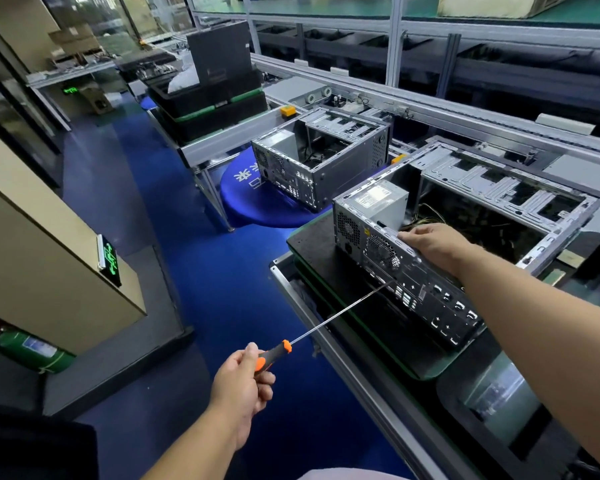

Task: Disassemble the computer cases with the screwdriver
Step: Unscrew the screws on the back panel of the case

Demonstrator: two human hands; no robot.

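Even, cool indoor light fills the scene, bright enough that detail reads across most of it. Shadows are soft and short, with no hard edges. The blue floor (201,258) carries a mild sheen, and a white glare patch sits on the label of the near computer case (376,197). Wide-angle distortion bends the straight conveyor rails (465,116) and tilts the left wall. The centre is fairly sharp; the far shelving, the lower right corner and the dark lower left corner are soft and smeared. A green sign (111,259) glows, slightly bloomed.
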